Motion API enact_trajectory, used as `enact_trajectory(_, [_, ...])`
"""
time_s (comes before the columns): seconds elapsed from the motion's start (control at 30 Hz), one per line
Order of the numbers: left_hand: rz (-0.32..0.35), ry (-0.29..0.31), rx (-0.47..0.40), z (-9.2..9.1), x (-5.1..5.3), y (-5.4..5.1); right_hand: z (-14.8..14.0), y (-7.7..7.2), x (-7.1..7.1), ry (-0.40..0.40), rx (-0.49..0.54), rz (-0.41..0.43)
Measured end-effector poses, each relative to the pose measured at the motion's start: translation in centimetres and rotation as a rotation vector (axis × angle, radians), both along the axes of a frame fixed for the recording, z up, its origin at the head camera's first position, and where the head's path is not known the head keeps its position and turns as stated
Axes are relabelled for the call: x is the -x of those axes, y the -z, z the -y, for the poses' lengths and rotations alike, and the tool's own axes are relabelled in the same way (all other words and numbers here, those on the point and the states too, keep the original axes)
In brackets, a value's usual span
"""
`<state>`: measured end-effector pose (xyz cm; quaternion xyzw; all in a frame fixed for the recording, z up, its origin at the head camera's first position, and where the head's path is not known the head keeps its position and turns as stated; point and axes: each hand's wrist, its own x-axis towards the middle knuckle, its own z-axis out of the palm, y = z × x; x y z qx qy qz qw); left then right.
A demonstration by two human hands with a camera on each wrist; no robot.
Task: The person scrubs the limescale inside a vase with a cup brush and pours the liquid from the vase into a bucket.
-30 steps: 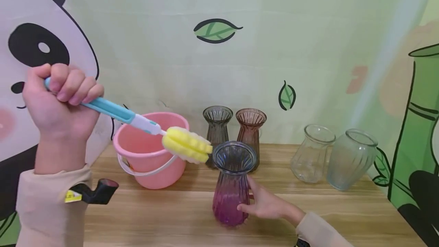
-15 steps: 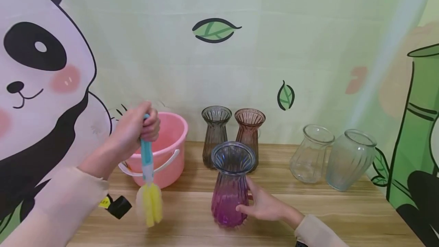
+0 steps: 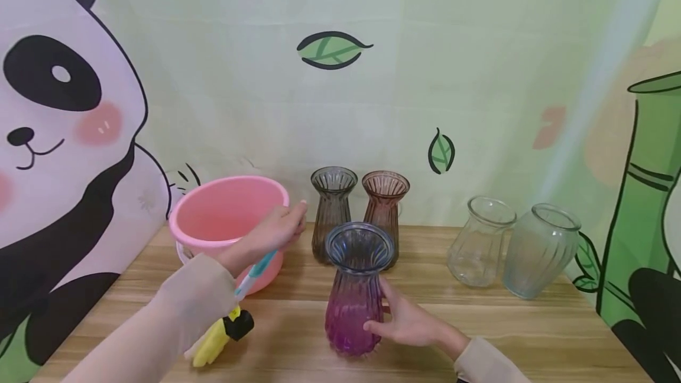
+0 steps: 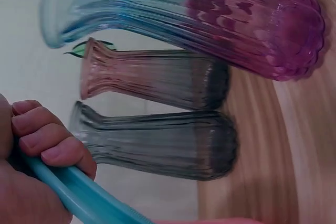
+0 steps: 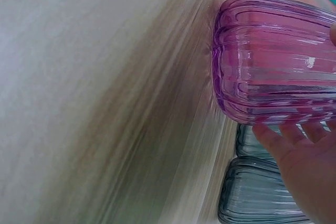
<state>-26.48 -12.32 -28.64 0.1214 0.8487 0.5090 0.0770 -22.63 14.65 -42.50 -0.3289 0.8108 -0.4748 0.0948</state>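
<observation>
My left hand [image 3: 273, 232] grips the blue handle [image 3: 262, 266] of a bottle brush in front of the pink bucket. The brush's yellow sponge head [image 3: 211, 344] points down and left, partly hidden by the forearm and black wrist strap. In the left wrist view, curled fingers [image 4: 50, 137] wrap the handle. A ribbed glass vase [image 3: 355, 312], blue at the top and purple below, stands upright on the table. Holding its right side is my right hand [image 3: 407, 318], thumb in front, other fingers behind. The right wrist view has fingers [image 5: 273, 140] against the purple glass [image 5: 273, 61].
Behind the vase stand a grey glass vase [image 3: 333, 217] and a brownish-pink one [image 3: 384, 200]. The pink bucket [image 3: 181, 223] is at the left. Two clear glass vases [image 3: 476, 253] [image 3: 542, 253] stand at the right of the wooden table [image 3: 505, 324], before a printed cloth backdrop [image 3: 239, 75].
My left hand came down from the upper left and moved right with the brush, whose sponge head swung from pointing right to pointing down-left. The right hand and vase stayed nearly still.
</observation>
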Motion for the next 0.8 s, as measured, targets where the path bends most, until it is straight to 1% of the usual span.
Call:
enact_trajectory(0.1, [-0.058,-0.037,0.078,-0.9,1.0,1.5,0.0,0.1,0.0,0.005,0.000,0.003])
enact_trajectory(0.17, [-0.111,-0.069,0.134,-1.5,1.6,2.5,0.0,0.0,0.0,0.004,0.004,0.001])
enact_trajectory(0.23, [-0.158,-0.085,0.156,-1.9,2.1,3.5,0.0,0.1,0.0,0.004,0.005,0.002])
enact_trajectory(0.3, [-0.201,-0.095,0.156,-2.3,2.6,4.6,0.0,0.1,0.0,0.002,0.003,0.007])
enact_trajectory(0.37, [-0.259,-0.109,0.175,-2.7,3.0,5.8,0.0,0.1,0.0,0.006,-0.003,0.015])
enact_trajectory(0.47, [-0.355,-0.142,0.225,-3.0,3.6,7.7,0.0,0.2,0.1,0.005,-0.004,0.026])
enact_trajectory(0.53, [-0.391,-0.164,0.265,-3.3,3.9,8.9,0.0,0.3,0.1,0.004,0.001,0.029])
enact_trajectory(0.6, [-0.392,-0.167,0.278,-3.5,4.1,10.1,0.0,0.4,0.1,0.002,0.005,0.030])
enact_trajectory(0.63, [-0.380,-0.167,0.281,-3.7,4.1,10.7,0.0,0.4,0.1,0.003,0.006,0.027])
enact_trajectory(0.7, [-0.342,-0.165,0.295,-3.9,4.2,11.8,0.0,0.5,0.1,0.006,0.009,0.020])
enact_trajectory(0.77, [-0.312,-0.165,0.328,-4.2,4.1,12.8,-0.1,0.5,0.1,0.012,0.010,0.011])
enact_trajectory(0.8, [-0.286,-0.167,0.347,-4.3,4.1,13.2,-0.1,0.5,0.1,0.014,0.012,0.006])
